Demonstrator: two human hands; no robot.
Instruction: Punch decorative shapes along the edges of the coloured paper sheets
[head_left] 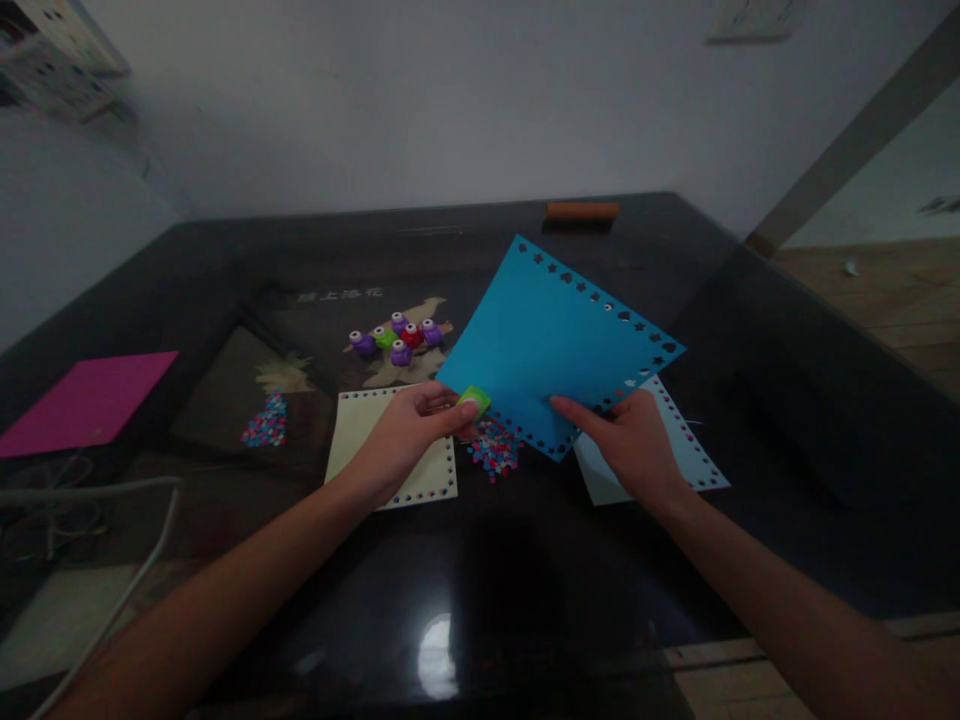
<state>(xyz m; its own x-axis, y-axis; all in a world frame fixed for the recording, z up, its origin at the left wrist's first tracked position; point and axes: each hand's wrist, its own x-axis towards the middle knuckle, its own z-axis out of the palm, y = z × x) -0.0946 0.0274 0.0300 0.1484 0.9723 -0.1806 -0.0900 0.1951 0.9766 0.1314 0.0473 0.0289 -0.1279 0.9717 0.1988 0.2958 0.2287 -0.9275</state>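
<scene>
A blue sheet of paper (pixel 555 340) is held up at a tilt above the table, with small shapes cut along two of its edges. My right hand (pixel 634 440) grips its lower right part, thumb on top. My left hand (pixel 412 425) is closed round a green craft punch (pixel 474 402), which sits on the sheet's lower left edge. Below lies a heap of pink, blue and white paper cut-outs (pixel 495 450). A cream sheet (pixel 427 470) with punched edges lies under my left hand, and a pale blue punched sheet (pixel 686 450) is partly hidden under my right.
Several purple, green and red craft punches (pixel 397 340) stand behind the cream sheet. Another cut-out heap (pixel 268 420) and a magenta sheet (pixel 94 400) lie to the left. A white cable (pixel 161 540) crosses the near left. A brown roll (pixel 582 212) rests by the wall.
</scene>
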